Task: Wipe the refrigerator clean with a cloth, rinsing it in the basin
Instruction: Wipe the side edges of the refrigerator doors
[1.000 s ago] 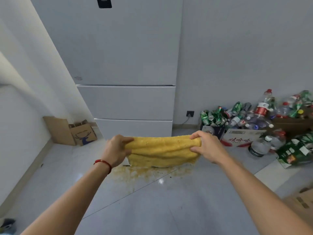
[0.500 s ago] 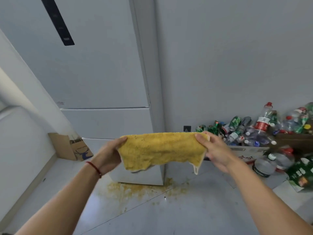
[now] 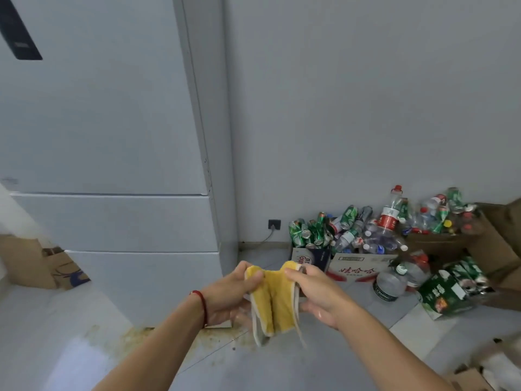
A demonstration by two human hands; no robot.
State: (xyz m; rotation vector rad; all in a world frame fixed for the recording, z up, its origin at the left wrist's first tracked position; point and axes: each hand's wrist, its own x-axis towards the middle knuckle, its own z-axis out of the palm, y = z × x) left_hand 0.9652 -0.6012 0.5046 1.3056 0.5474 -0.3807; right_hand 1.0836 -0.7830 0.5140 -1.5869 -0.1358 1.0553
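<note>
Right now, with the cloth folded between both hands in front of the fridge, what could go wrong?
1. The yellow cloth looks wet, so it may drip onto the floor, which already carries yellowish splatter.
2. No basin is in view, so rinsing means carrying it away.
3. The left hand and right hand pinch only its top corners, so it could slip.

Even, soft, bluish light, fairly bright, no hard shadows. Glossy floor shows a pale glare patch lower left. Wide-angle bend: fridge edge leans and curves. Motion blur on the cloth hem; corners smear, worst bottom right. Overall compression softness.
</note>
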